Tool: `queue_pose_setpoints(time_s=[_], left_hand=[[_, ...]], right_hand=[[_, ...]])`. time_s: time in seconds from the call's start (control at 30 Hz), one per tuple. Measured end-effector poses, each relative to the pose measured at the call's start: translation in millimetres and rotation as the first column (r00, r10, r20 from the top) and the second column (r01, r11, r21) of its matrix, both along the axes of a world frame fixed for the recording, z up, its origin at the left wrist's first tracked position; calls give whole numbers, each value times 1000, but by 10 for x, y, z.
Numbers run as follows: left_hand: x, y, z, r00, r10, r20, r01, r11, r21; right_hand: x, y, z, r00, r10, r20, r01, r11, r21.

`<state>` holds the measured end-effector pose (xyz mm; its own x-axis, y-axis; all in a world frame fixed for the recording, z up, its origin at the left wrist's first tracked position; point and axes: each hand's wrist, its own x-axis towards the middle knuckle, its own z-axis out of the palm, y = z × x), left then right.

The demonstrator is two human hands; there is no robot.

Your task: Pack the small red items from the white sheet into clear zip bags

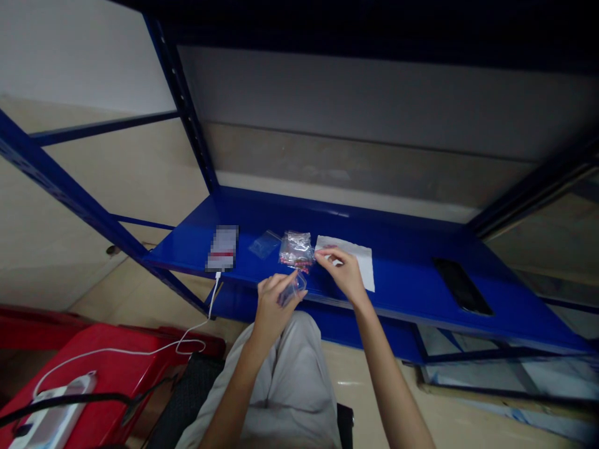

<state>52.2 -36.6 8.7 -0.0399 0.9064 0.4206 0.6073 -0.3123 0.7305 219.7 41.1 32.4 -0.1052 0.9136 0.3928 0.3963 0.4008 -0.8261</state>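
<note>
My left hand (272, 301) is closed on a small clear plastic bag (294, 289), held just in front of the blue shelf's front edge (397, 305). My right hand (343, 268) reaches over the shelf with thumb and forefinger pinched together beside a pile of clear bags with red pieces (296, 249); what the fingers pinch is too small to make out. The hand lies over the left part of a white sheet of paper (362, 265). One empty clear bag (264, 243) lies left of the pile.
A phone (223, 248) lies at the shelf's left, its white cable (140, 349) running down to a charger on a red box (107, 374). A black flat object (461, 285) lies at the right. Blue uprights (187, 112) frame the shelf. My knees are below.
</note>
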Motion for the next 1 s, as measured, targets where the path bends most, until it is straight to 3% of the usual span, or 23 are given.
queue_pose_setpoints(time_s=[0.13, 0.33, 0.4, 0.5, 0.6, 0.77, 0.83, 1.0], left_hand=[[71, -17, -28, 992, 46, -120, -46, 999, -2], [116, -78, -21, 977, 115, -180, -110, 993, 39], [122, -98, 1, 983, 87, -161, -82, 996, 36], [126, -137, 63, 998, 15, -63, -13, 1000, 18], [120, -193, 134, 981, -108, 162, 117, 992, -46], [104, -318, 213, 811, -264, 523, 423, 881, -211], [91, -369, 257, 790, -264, 554, 434, 878, -202], [37, -469, 402, 863, -195, 466, 267, 959, -93]], right_hand=[[-175, -371, 137, 996, 63, -63, -70, 991, -115], [-245, -613, 207, 972, -118, 203, 135, 988, -72], [-241, -656, 249, 972, -131, 196, 148, 986, -74], [-215, -710, 291, 991, -130, 33, 132, 986, -99], [-185, -764, 277, 981, -156, -117, 145, 985, -94], [-172, -900, 217, 980, 58, -190, -89, 984, -156], [-171, -962, 219, 964, 80, -255, -125, 978, -165], [-159, -1090, 275, 936, -47, -349, -25, 980, -198]])
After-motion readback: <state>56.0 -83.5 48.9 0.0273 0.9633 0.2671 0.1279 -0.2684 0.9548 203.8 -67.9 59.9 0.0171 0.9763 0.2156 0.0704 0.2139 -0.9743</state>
